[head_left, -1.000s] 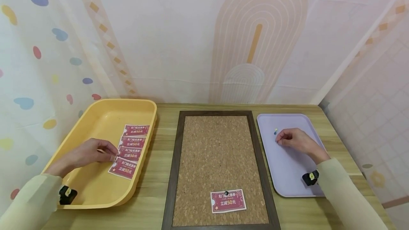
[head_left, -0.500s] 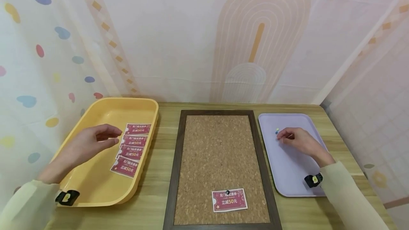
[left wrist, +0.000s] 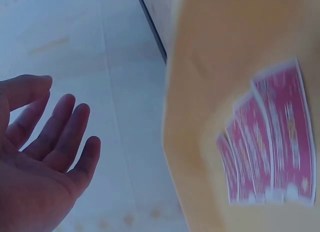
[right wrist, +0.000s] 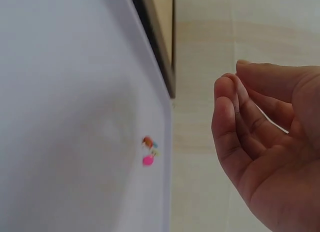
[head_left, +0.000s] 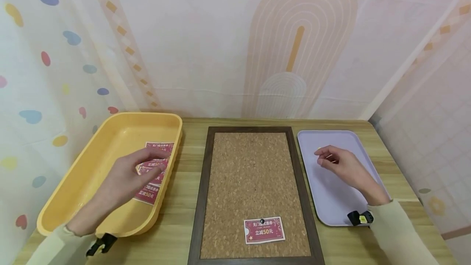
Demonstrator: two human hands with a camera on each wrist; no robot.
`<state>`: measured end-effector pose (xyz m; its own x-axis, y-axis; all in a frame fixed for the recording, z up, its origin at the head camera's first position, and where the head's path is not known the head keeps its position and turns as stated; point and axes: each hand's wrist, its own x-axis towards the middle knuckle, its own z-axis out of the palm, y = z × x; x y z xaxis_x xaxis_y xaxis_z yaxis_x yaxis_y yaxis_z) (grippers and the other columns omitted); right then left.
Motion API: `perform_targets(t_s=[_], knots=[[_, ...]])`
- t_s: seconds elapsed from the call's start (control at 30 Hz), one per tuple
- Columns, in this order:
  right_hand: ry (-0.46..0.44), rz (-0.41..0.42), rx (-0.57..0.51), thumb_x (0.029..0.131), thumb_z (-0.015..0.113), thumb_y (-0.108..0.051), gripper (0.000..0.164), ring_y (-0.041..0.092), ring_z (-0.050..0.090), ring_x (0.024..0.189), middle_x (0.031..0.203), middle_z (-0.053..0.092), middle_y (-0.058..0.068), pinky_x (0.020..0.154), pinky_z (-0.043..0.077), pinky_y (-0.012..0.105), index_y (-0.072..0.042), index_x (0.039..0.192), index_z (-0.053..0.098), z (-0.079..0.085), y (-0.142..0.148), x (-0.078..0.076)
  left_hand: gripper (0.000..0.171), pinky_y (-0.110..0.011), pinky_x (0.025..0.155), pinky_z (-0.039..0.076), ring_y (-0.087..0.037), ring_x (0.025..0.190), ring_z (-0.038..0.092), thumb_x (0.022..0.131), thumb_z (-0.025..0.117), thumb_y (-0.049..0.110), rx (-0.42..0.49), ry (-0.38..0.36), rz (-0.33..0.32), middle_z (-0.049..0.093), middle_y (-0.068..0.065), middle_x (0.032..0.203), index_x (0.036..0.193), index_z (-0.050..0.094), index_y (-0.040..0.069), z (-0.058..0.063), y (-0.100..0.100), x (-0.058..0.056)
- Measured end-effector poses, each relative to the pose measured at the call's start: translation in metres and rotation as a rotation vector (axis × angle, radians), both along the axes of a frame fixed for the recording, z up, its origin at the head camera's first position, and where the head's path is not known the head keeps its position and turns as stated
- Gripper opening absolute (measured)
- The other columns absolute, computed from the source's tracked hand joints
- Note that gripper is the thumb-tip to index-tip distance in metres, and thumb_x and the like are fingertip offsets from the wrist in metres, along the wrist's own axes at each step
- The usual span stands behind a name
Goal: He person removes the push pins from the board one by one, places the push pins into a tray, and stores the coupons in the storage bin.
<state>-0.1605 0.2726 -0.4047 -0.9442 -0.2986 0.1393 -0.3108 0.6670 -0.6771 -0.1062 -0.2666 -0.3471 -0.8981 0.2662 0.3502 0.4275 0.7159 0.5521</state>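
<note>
My left hand [head_left: 126, 177] hovers above the yellow tray [head_left: 121, 128], thumb and fingers apart with nothing between them. Below it several red paper coupons [head_left: 148, 193] lie overlapping along the tray's right side, partly hidden by the hand. In the left wrist view the coupons [left wrist: 282, 137] appear fanned out. My right hand [head_left: 344, 169] is over the lilac tray [head_left: 331, 199], its fingers loosely bent and nothing visible in them. Small coloured pushpins [right wrist: 149, 152], pink, orange, yellow and blue, are clustered near that tray's edge in the right wrist view; the hand mostly covers them in the head view.
Between the trays lies a cork board [head_left: 254, 183] in a dark wooden frame. One coupon [head_left: 265, 232] is fixed near its lower right by a black pushpin [head_left: 262, 221]. Patterned cloth [head_left: 206, 52] hangs behind the wooden table [head_left: 191, 146].
My left hand has lifted off the coupons' left edge and moved right, now over them. The right hand stays above the lilac tray, with thumb and forefinger slightly further apart.
</note>
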Motion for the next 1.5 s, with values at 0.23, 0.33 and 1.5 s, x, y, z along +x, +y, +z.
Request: perform_targets(t_s=[0.23, 0.33, 1.5], knots=[[0.038, -0.010, -0.046, 0.099, 0.070, -0.007, 0.017, 0.009, 0.062, 0.080, 0.094, 0.072, 0.002, 0.068, 0.052, 0.025, 0.000, 0.114, 0.071, 0.003, -0.014, 0.016, 0.034, -0.009, 0.092, 0.044, -0.012, 0.105, 0.068, 0.085, 0.082, -0.002, 0.071, 0.071, -0.116, 0.075, 0.002, 0.114, 0.113, 0.075, 0.015, -0.012, 0.034, 0.011], [0.058, 0.003, -0.063, 0.098, 0.071, -0.007, 0.016, 0.009, 0.063, 0.080, 0.094, 0.072, 0.000, 0.068, 0.053, 0.025, -0.001, 0.113, 0.072, 0.004, -0.020, 0.022, 0.037, -0.010, 0.094, 0.044, -0.015, 0.105, 0.069, 0.083, 0.083, -0.004, 0.082, 0.081, -0.154, 0.073, 0.002, 0.117, 0.114, 0.074, 0.016, -0.017, 0.046, 0.014], [-0.055, 0.242, -0.149, 0.101, 0.068, -0.010, 0.012, 0.007, 0.067, 0.090, 0.105, 0.074, 0.005, 0.078, 0.057, 0.028, -0.007, 0.111, 0.073, 0.003, -0.074, 0.072, 0.031, -0.033, 0.088, 0.056, -0.017, 0.101, 0.066, 0.092, 0.077, 0.007, -0.030, -0.347, -0.461, 0.067, -0.003, 0.115, 0.121, 0.067, 0.005, -0.063, 0.136, 0.026]])
